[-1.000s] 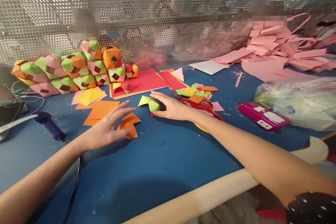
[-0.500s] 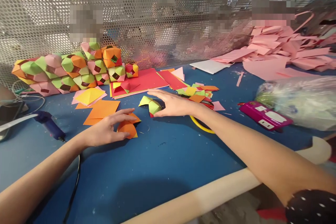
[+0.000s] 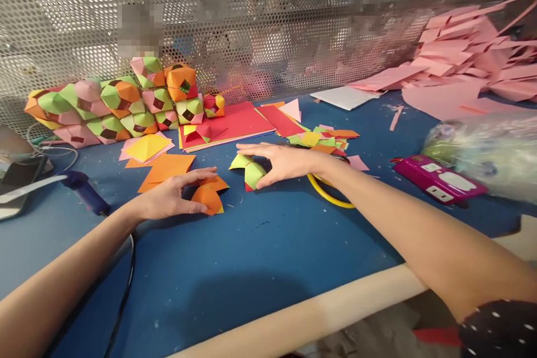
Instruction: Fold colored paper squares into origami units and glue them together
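Along the near edge of the blue table (image 3: 235, 251) runs one pale pole (image 3: 319, 313), with one dotted dark sleeve (image 3: 497, 324) at its right end. One black cable (image 3: 126, 285) leads to one blue-handled tool (image 3: 88, 190) on the left. Two hands reach in, palms turned inward. The left hand (image 3: 168, 196) arches low, thumb and fingers apart around one orange folded piece (image 3: 208, 199) on the table, the thumb against its side. The right hand (image 3: 289, 163) mirrors it, wrist bent slightly, thumb and fingers apart about one green folded piece (image 3: 251, 169) just beside — how firmly either hand presses, I cannot tell. Near the right forearm lie one yellow loop (image 3: 326, 199), one magenta box (image 3: 438, 179) and one clear plastic bag (image 3: 490, 156). Beyond the hands come several orange sheets (image 3: 168, 168), one yellow sheet (image 3: 146, 147) on pink paper, many small scraps (image 3: 323, 137) and two batches of red sheets (image 3: 232, 120). Farther back, well over ten folded paper balls (image 3: 121, 95) are stacked — overlap blocks an exact count — and many pink strips (image 3: 461, 47) lie heaped before one perforated screen (image 3: 272, 67).
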A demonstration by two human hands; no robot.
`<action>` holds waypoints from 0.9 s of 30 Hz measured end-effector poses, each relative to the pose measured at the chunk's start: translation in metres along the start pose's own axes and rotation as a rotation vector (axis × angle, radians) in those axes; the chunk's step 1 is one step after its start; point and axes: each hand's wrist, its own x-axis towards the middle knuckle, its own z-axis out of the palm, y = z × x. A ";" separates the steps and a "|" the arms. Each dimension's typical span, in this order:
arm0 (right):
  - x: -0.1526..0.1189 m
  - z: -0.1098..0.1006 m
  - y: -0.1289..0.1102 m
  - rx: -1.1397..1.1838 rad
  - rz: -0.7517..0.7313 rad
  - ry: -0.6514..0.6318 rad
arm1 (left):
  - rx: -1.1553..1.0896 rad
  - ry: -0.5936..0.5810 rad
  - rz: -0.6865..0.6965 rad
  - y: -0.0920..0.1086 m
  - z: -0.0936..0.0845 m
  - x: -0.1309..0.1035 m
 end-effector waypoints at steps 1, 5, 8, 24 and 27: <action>0.000 0.000 0.001 0.002 0.009 -0.008 | -0.011 0.008 -0.010 0.000 0.001 0.000; 0.001 0.000 -0.001 0.021 0.017 0.035 | -0.041 0.028 -0.038 0.001 0.003 0.000; -0.003 0.002 -0.007 0.050 0.028 0.089 | -0.083 0.054 -0.034 -0.001 0.004 0.000; -0.022 0.012 -0.052 0.286 -0.246 0.462 | -0.662 0.378 0.171 0.008 0.010 -0.005; -0.022 0.012 -0.051 0.208 -0.246 0.456 | -0.671 0.406 0.145 0.007 0.009 -0.006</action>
